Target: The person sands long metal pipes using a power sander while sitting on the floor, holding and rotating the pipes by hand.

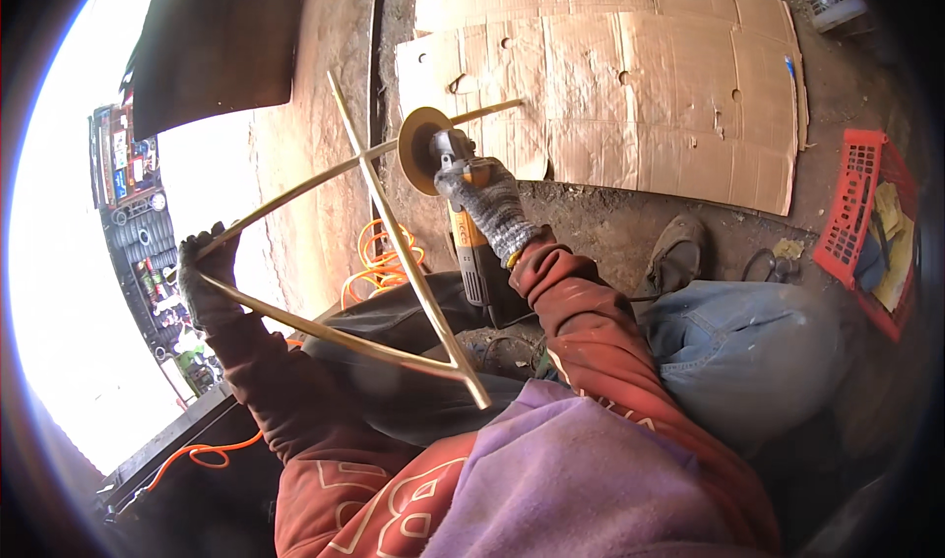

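Observation:
My left hand [209,280], in a dark glove, is closed around the bent corner of a brass-coloured metal frame [402,235]. Thin bars make up this frame: two run out from the held corner and both join a long crossbar. My right hand [489,204], in a grey knit glove, grips the head of an orange and black angle grinder [472,263]. Its round tan disc [421,152] overlaps the frame's far bar, which shows on both sides of it. Whether disc and bar touch, or the disc is spinning, I cannot tell.
Flattened cardboard [610,95] covers the floor ahead. A red plastic crate [854,214] stands at the right. An orange hose or cord [379,263] lies coiled by my legs. My shoe [677,253] rests below the cardboard. At far left, shelving [138,204] holds assorted goods beside bright daylight.

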Motion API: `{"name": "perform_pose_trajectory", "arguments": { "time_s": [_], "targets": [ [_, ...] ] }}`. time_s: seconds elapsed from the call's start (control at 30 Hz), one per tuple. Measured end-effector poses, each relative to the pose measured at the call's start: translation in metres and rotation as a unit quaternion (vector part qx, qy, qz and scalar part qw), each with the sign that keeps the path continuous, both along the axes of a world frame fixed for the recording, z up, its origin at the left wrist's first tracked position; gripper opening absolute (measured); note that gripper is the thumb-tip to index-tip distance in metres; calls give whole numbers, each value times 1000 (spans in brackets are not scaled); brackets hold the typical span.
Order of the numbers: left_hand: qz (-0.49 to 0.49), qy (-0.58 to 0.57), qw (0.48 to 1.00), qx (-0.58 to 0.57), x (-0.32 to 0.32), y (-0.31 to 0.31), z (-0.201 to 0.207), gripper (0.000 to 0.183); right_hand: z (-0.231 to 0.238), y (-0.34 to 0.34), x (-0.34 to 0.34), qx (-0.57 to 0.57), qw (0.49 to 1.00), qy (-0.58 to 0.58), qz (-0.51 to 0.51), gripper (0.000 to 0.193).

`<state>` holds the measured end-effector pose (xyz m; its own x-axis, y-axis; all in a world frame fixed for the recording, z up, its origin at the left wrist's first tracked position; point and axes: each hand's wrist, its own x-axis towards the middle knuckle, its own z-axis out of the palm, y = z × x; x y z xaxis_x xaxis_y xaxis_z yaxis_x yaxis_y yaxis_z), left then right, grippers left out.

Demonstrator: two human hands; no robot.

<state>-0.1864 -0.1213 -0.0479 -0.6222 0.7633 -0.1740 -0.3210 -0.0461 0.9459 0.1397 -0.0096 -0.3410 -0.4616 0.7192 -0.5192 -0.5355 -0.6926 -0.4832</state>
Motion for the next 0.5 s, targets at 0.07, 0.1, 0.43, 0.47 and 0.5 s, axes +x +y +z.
{"name": "perform_pose_trajectory", "arguments": {
  "time_s": [0.07, 0.1, 0.43, 0.47, 0.5],
  "targets": [
    [57, 7, 998, -28, -3, -6, -6, 17, -6, -5, -9, 32, 994, -96, 36, 35],
    [135, 50, 987, -67, 2, -3, -5, 18, 8, -3, -1, -17, 999, -30, 31, 42],
    [35, 53, 994, -94, -25, 4, 13, 17, -22, 7, 10, -34, 996, -84, 4, 42],
    [11, 40, 996, -85, -25, 15, 16, 16, -28, 17, 13, -51, 995, -73, -46, 34],
    [11, 99, 989, -110, -21, 21, 19, 17, -34, 27, 19, -61, 994, -88, -18, 32]
  ]
}}
